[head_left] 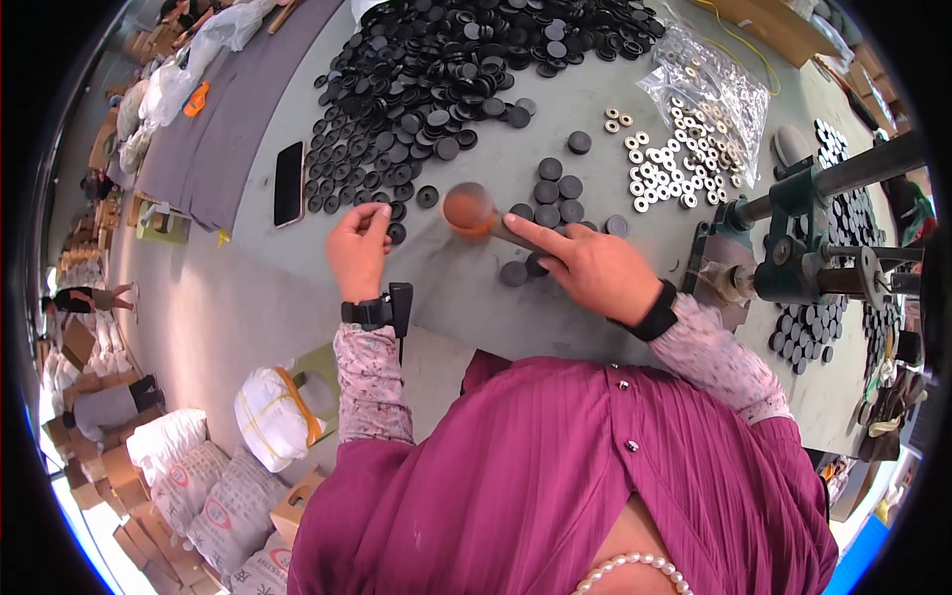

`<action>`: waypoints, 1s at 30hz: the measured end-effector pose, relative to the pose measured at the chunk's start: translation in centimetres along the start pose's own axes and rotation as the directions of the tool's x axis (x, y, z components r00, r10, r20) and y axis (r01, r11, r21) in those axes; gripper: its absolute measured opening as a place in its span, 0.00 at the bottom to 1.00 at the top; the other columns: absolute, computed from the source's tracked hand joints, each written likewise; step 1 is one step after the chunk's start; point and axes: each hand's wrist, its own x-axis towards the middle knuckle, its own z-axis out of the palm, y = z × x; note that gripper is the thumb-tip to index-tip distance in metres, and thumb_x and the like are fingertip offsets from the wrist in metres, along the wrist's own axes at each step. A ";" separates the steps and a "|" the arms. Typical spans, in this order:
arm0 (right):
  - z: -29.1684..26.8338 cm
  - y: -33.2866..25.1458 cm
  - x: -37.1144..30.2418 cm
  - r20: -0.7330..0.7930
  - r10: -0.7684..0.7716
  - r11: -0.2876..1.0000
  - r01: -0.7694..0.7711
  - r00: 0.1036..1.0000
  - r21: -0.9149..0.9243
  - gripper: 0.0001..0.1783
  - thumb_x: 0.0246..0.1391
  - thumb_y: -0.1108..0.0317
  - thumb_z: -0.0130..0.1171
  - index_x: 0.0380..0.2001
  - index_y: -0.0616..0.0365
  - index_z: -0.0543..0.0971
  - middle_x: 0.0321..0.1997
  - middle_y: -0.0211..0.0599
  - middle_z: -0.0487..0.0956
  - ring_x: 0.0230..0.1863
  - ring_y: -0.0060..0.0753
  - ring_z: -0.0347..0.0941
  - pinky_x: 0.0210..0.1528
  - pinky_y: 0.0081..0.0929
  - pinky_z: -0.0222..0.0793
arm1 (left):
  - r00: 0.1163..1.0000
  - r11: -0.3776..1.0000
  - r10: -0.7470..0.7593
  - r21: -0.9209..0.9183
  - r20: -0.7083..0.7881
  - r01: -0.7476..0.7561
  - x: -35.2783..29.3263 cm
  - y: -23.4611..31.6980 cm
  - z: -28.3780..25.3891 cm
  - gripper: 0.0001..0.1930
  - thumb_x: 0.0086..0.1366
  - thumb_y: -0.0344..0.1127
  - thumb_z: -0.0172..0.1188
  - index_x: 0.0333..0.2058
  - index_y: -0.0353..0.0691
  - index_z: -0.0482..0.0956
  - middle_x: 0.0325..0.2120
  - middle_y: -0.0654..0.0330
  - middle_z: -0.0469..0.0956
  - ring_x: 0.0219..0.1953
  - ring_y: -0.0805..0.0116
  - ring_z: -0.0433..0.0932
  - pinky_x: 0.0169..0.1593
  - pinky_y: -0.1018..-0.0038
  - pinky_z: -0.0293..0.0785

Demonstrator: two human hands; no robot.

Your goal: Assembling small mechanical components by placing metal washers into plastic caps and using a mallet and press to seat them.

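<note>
- Nearest of all was the person's own magenta blouse, with a string of pearls at the lower edge and floral sleeves reaching up to the grey worktable.
- Her right hand was closed round the handle of a wooden mallet, forefinger laid straight along it; the rust-coloured head stood blurred over the table, just left of the knuckles.
- That mallet's long axis ran from the right hand up and to the left, so its head hung between the two hands, nearer the left hand than the handle was.
- Her left hand was pinched shut, fingertips down at the near edge of the heap, apparently on one black disc; whether it had truly lifted it I could not tell.
- From the mallet head, that disc lay just to the left and slightly lower, so the left hand was the nearer of the two to it.
- One loose cluster of dark discs, roughly ten, sat just beyond the right hand, with two more close under its fingers.
- The great heap of black discs behind ran to far too many to count.
- One clear bag of pale metal washers had spilled some dozens onto the table at the right.
- One black phone lay left of the heap, and one green hand press stood at the right, with more discs beyond it.
- Each wrist carried one black band.
</note>
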 end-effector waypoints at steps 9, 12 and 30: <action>0.6 3.6 -2.4 -0.120 0.073 0.672 0.040 0.990 0.739 0.37 0.71 0.66 0.57 0.79 0.38 0.61 0.31 0.34 0.77 0.26 0.27 0.74 0.31 0.26 0.70 | 0.778 0.651 0.528 0.426 0.342 -0.629 1.3 -0.7 2.8 0.14 0.59 0.31 0.72 0.44 0.37 0.88 0.36 0.56 0.83 0.32 0.61 0.82 0.40 0.67 0.79; -0.6 4.0 -4.2 0.147 0.223 0.313 -0.214 0.964 0.925 0.35 0.74 0.64 0.55 0.80 0.39 0.59 0.30 0.22 0.72 0.27 0.12 0.65 0.28 0.16 0.63 | 0.705 0.491 0.609 0.526 0.363 -0.695 3.4 -0.4 3.4 0.12 0.61 0.31 0.69 0.43 0.37 0.87 0.32 0.55 0.82 0.31 0.61 0.81 0.39 0.68 0.79; -0.1 6.1 -5.7 0.131 0.254 0.289 -0.205 0.958 0.935 0.35 0.74 0.64 0.54 0.80 0.41 0.60 0.31 0.24 0.73 0.27 0.14 0.67 0.29 0.17 0.66 | 0.849 0.971 -0.239 0.133 0.472 0.200 -1.0 2.5 5.3 0.15 0.69 0.36 0.70 0.53 0.40 0.88 0.37 0.64 0.86 0.29 0.77 0.82 0.33 0.79 0.82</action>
